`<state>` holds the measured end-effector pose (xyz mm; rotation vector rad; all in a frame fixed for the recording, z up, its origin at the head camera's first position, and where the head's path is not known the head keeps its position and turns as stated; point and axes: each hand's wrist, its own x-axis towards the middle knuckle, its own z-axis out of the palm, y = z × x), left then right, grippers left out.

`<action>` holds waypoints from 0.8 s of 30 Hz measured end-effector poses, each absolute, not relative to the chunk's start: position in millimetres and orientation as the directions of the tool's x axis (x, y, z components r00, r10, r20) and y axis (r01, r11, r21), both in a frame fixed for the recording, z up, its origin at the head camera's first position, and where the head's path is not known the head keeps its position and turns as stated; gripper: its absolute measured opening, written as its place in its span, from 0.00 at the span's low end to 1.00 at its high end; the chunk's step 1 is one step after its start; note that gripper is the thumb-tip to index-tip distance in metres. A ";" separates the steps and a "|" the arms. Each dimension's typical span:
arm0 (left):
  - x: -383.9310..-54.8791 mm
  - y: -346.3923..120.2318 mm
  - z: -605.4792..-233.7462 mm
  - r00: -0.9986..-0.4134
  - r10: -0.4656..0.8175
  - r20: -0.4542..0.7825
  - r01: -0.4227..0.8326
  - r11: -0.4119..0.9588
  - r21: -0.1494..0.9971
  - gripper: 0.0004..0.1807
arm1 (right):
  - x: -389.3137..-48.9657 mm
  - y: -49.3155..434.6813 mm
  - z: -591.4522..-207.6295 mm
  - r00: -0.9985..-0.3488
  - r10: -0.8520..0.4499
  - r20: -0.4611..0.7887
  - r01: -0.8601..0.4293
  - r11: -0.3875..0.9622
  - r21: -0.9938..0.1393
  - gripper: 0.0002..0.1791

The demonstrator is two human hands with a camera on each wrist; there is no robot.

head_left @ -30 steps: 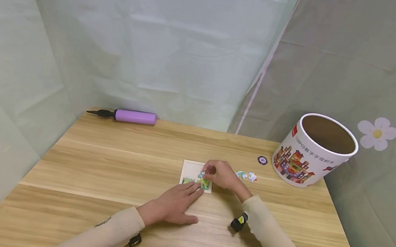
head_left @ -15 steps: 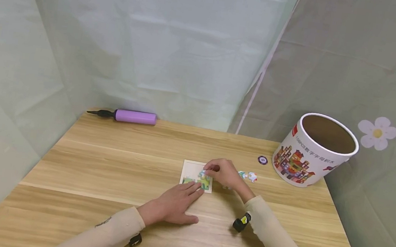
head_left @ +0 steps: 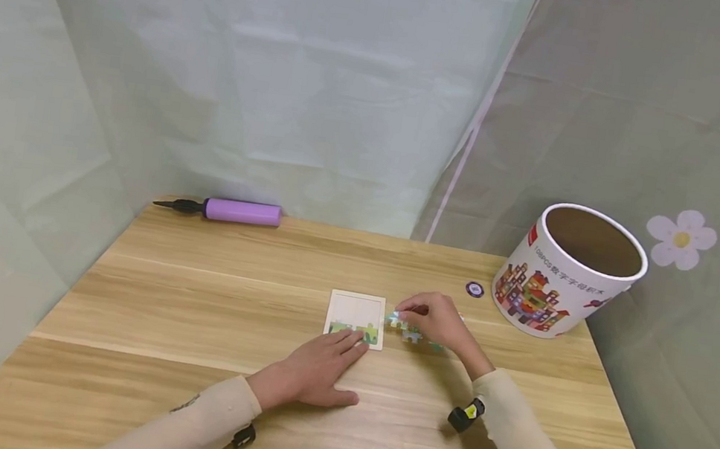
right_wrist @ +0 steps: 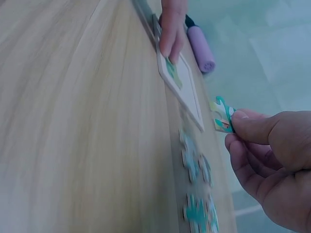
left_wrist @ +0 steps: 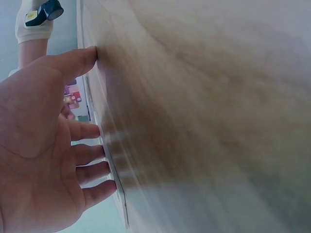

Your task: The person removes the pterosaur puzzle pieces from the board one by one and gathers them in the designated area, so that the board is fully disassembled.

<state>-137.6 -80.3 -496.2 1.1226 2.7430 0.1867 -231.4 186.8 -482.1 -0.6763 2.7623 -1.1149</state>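
My left hand lies flat with straight fingers, fingertips at the near edge of a small pale puzzle tray. Green puzzle pieces sit along the tray's near side, partly covered by those fingers. The rest of the tray's inside shows bare. To the right of the tray, my right hand pinches a puzzle piece, green and white with a bit of orange, between thumb and fingers. Several loose puzzle pieces lie on the table below and beside this hand, some hidden by it in the head view.
Behind the right hand lies a dark round chip. A large white bucket with printed toy blocks stands at the table's back right. At the back left rests a purple hand pump with a black nozzle. Cloth hangings rise behind the table.
My right hand has moved right from over the tray, carrying the puzzle piece away from it. More of the tray's bare inside now shows. The left hand stays in place.
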 end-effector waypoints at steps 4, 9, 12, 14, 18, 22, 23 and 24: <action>-137.0 -80.7 -495.4 -0.701 0.704 -0.110 0.682 0.708 0.185 0.47 | -227.5 202.9 -482.0 -0.907 -0.410 0.097 -0.366 0.652 -0.664 0.05; -136.9 -81.4 -495.1 -0.697 0.710 -0.099 0.689 0.702 0.180 0.47 | -219.7 224.1 -482.2 -0.914 -0.384 0.128 -0.373 0.676 -0.635 0.05; -136.4 -82.0 -494.4 -0.695 0.713 -0.096 0.691 0.699 0.184 0.47 | -217.1 236.4 -485.3 -0.913 -0.379 0.149 -0.384 0.682 -0.622 0.04; -136.3 -82.1 -494.1 -0.695 0.712 -0.100 0.690 0.699 0.187 0.47 | -216.0 243.6 -486.9 -0.917 -0.366 0.157 -0.381 0.692 -0.612 0.04; -136.1 -81.5 -493.9 -0.695 0.712 -0.101 0.691 0.700 0.182 0.47 | -213.0 256.2 -488.0 -0.926 -0.341 0.164 -0.368 0.712 -0.598 0.04; -136.1 -80.7 -493.8 -0.697 0.708 -0.110 0.687 0.704 0.178 0.47 | -210.5 268.6 -489.9 -0.928 -0.334 0.163 -0.362 0.710 -0.603 0.05; -136.0 -80.6 -493.7 -0.697 0.708 -0.111 0.687 0.705 0.179 0.47 | -210.0 271.6 -490.7 -0.929 -0.332 0.161 -0.359 0.709 -0.607 0.05; -136.1 -80.5 -494.0 -0.698 0.708 -0.113 0.687 0.705 0.177 0.47 | -209.9 274.5 -491.5 -0.929 -0.333 0.163 -0.360 0.707 -0.609 0.05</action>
